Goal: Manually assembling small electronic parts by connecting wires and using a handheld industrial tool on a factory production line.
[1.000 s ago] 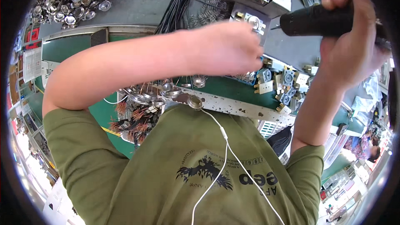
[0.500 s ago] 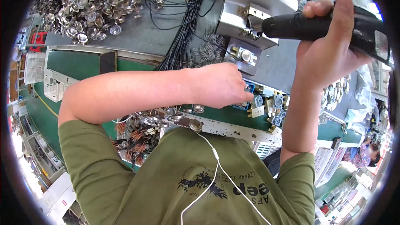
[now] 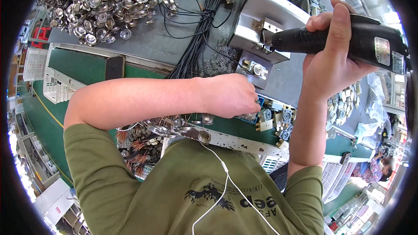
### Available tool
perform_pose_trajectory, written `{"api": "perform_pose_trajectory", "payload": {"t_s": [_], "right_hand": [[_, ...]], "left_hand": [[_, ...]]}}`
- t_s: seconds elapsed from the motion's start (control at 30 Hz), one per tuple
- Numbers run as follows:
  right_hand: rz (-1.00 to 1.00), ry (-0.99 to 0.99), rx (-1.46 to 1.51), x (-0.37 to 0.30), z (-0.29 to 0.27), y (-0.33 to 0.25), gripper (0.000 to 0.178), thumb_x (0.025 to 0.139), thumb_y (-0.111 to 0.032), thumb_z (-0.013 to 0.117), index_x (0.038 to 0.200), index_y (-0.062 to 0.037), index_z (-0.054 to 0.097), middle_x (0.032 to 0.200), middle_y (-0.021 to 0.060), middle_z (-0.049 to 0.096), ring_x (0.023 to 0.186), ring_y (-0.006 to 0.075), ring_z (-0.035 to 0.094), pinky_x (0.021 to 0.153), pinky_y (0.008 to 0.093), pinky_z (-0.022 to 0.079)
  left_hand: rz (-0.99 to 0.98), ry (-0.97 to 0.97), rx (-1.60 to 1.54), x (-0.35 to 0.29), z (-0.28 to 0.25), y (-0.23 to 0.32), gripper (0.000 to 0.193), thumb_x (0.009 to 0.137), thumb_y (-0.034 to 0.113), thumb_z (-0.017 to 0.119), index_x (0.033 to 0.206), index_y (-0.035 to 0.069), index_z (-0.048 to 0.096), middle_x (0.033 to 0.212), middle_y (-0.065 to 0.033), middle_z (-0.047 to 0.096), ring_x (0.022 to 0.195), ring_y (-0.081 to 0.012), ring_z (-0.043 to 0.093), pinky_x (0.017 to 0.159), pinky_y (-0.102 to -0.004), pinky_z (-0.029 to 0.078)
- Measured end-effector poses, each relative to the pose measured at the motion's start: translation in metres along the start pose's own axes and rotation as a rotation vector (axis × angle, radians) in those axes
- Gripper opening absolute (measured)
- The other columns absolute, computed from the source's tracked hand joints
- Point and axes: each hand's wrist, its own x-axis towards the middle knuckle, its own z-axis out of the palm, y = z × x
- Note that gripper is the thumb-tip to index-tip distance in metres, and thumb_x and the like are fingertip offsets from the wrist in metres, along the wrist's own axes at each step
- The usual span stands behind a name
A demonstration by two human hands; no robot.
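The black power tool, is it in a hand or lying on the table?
In a hand: the right hand is wrapped around the black power tool.

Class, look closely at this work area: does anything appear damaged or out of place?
Yes: the long white metal rail in front of the olive-green cloth shirt looks worn. Dark, irregular patches break its pale surface, like chipped paint.

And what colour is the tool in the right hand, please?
The tool is mostly black; see the head view.
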Motion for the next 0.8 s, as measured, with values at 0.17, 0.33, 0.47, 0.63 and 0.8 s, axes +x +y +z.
{"api": "perform_pose_trajectory", "payload": {"t_s": [0.17,0.33,0.47,0.63,0.8], "right_hand": [[0.102,-0.18,-0.153,0.012,-0.01,0.007,0.031,0.091,0.006,0.07,0.113,0.0047,0.048,0.078,0.0168,0.07,0.055,0.0182,0.065,0.052,0.0324,0.056],[-0.021,-0.066,-0.027,-0.001,0.008,0.002,0.008,0.091,0.006,0.069,0.098,0.0103,0.066,0.066,0.0123,0.066,0.056,0.0181,0.065,0.056,0.029,0.053],[0.089,-0.162,-0.015,-0.002,-0.005,-0.014,0.013,0.093,0.001,0.069,0.101,0.0117,0.066,0.066,0.0116,0.065,0.054,0.0183,0.062,0.055,0.0295,0.053],[0.168,-0.129,-0.176,-0.007,0.002,-0.047,0.017,0.094,-0.004,0.07,0.1,0.0119,0.068,0.065,0.0118,0.064,0.053,0.0185,0.061,0.055,0.0317,0.053],[0.187,-0.113,-0.206,-0.017,-0.011,-0.044,0.014,0.095,-0.003,0.07,0.102,0.0084,0.067,0.067,0.0091,0.064,0.053,0.0148,0.06,0.052,0.0285,0.051]], "left_hand": [[0.013,0.047,-0.012,-0.002,-0.005,0.001,0.012,0.077,0.011,0.067,0.087,0.006,0.066,0.082,-0.006,0.066,0.089,-0.0263,0.068,0.078,-0.0403,0.054],[-0.022,0.307,-0.004,-0.001,-0.024,-0.008,0.01,0.074,0.009,0.068,0.082,0.006,0.069,0.08,-0.0104,0.07,0.081,-0.0319,0.071,0.072,-0.0454,0.057],[-0.249,0.506,0.058,-0.015,-0.049,-0.028,0.007,0.083,0.014,0.071,0.085,0.009,0.068,0.072,-0.0088,0.067,0.075,-0.031,0.069,0.069,-0.0442,0.054],[-0.327,0.383,0.192,-0.014,-0.028,-0.025,0.008,0.084,0.018,0.073,0.086,0.011,0.068,0.082,-0.005,0.07,0.085,-0.0248,0.069,0.076,-0.0396,0.051],[-0.31,0.474,0.178,-0.013,-0.016,-0.026,0.009,0.084,0.019,0.074,0.087,0.013,0.068,0.093,-0.0005,0.071,0.09,-0.0224,0.067,0.08,-0.0381,0.05]]}}
